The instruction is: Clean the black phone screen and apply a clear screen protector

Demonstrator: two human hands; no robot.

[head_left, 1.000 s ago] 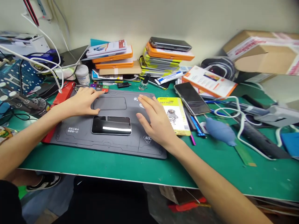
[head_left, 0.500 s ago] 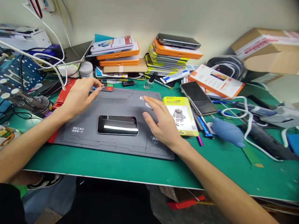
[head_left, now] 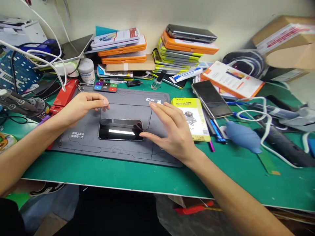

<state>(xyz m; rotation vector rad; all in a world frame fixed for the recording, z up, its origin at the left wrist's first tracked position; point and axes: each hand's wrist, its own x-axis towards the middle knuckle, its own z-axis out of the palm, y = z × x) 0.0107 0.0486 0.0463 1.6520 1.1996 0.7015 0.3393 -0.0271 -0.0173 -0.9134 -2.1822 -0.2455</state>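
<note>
A black-screened phone [head_left: 120, 132] lies face up on the grey work mat [head_left: 91, 144], with a bright reflection across its screen. Above it and partly over its far half I see the faint rounded outline of a thin clear sheet [head_left: 126, 112]. At the sheet's far left edge, the bent finger and thumb of my left hand [head_left: 83, 106] come together. My right hand [head_left: 177, 131] spans the sheet's right end, index fingertip at the far corner and thumb near the front one. Exact finger contact is hard to see.
Right of the mat are a yellow battery box [head_left: 190, 119], another phone [head_left: 211, 98] and a blue air blower [head_left: 242, 136]. Stacked orange cases [head_left: 123, 49] stand behind. A red box [head_left: 64, 96], white jar [head_left: 86, 70] and cables are at the left.
My left finger and thumb have drawn together, a little lower and to the right. My right thumb has come down towards the phone. The sheet's outline now shows; the camera view has shifted slightly.
</note>
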